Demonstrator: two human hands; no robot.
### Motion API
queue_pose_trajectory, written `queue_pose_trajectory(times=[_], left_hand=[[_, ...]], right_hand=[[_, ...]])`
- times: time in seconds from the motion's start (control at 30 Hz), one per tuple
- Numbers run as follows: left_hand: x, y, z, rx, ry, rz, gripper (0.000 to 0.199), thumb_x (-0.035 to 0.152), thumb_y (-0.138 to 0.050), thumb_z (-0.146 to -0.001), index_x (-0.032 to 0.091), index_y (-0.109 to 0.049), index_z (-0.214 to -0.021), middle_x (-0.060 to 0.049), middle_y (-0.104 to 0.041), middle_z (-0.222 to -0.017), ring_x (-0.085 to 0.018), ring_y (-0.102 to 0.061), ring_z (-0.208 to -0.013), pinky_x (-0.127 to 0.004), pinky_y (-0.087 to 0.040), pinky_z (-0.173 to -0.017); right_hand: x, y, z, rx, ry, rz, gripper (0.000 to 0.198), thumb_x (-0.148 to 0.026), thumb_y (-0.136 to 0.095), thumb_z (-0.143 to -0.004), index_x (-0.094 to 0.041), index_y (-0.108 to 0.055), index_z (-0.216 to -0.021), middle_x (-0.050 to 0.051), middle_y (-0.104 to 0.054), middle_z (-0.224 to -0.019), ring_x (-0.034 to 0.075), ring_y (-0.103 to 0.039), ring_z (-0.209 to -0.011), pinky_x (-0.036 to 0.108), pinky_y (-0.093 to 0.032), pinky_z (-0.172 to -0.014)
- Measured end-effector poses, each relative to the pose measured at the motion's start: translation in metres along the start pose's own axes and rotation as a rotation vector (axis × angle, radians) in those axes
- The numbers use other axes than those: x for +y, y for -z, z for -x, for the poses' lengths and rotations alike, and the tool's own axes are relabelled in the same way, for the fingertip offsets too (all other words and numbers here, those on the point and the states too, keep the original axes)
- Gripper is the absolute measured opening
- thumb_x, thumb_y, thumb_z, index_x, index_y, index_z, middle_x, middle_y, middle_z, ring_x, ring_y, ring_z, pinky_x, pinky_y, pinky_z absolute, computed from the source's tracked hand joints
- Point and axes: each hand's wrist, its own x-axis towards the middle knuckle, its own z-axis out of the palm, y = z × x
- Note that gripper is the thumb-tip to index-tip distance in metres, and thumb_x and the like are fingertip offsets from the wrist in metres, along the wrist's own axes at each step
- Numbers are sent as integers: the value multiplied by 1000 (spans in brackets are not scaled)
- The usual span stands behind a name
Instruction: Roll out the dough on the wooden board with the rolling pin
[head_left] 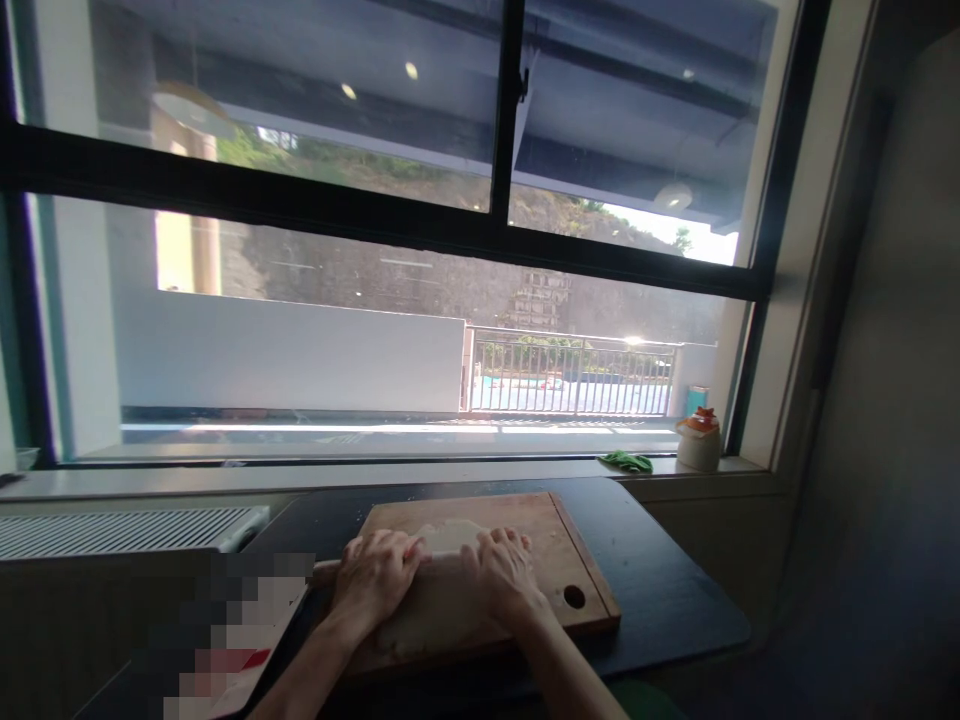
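Note:
A wooden cutting board [480, 508] lies on a dark table, with a sheet of pale dough [431, 612] spread over it. Across the dough runs a rolling pin [447, 557]; one end sticks out past my left hand [381, 570]. The fingers of that hand curl over the pin's left part. My right hand [510, 575] presses down on the pin's right part, its fingers bent over the top. Most of the pin under both hands is hidden.
The dark table [667, 590] has a rounded right corner. A partly blurred pale packet [262, 640] lies at its left edge. On the window sill stand a white pot with an orange top [698, 440] and a green cloth-like thing [627, 461]. A radiator [135, 530] is at left.

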Motion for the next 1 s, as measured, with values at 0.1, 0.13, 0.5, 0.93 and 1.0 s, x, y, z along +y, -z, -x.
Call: queue_pose_trajectory(times=[0.1, 0.13, 0.5, 0.93, 1.0], left_hand=[[1, -3, -16, -47, 37, -30, 44, 45, -31, -93, 23, -70, -89, -7, -71, -100, -25, -57, -108, -45, -31, -96], [2, -4, -18, -53, 45, -34, 44, 44, -31, -93, 23, -70, -88, -7, -72, -99, -26, -58, -107, -45, -31, -96], [-6, 0, 44, 115, -72, 64, 39, 49, -36, -93, 32, -65, -113, 0, -66, -119, -23, -54, -115, -44, -26, -104], [-9, -10, -10, 11, -41, 14, 42, 51, -32, -93, 31, -68, -101, -3, -68, -105, -24, -54, -109, -43, -30, -97], [-8, -11, -17, -1, -27, -3, 41, 48, -31, -93, 31, -68, -101, -3, -68, -104, -24, -55, -108, -44, -30, -96]], right_hand=[[-2, 0, -20, -16, -27, 47, 49, -48, -28, -97, -21, -69, -98, 11, -66, -110, 28, -55, -111, 50, -36, -99], [-2, 0, -22, -20, -33, 51, 50, -47, -27, -97, -21, -69, -96, 12, -66, -108, 28, -56, -109, 50, -36, -99], [6, -7, 45, 15, 26, -131, 46, -45, -36, -95, -29, -45, -137, 2, -38, -150, 25, -25, -142, 49, -21, -115], [2, -2, -29, -65, -40, 45, 52, -46, -25, -97, -22, -70, -97, 12, -67, -108, 29, -56, -109, 51, -38, -96], [2, -4, -33, -71, -60, 61, 53, -45, -24, -97, -21, -71, -95, 12, -68, -106, 29, -58, -107, 50, -40, -95]])
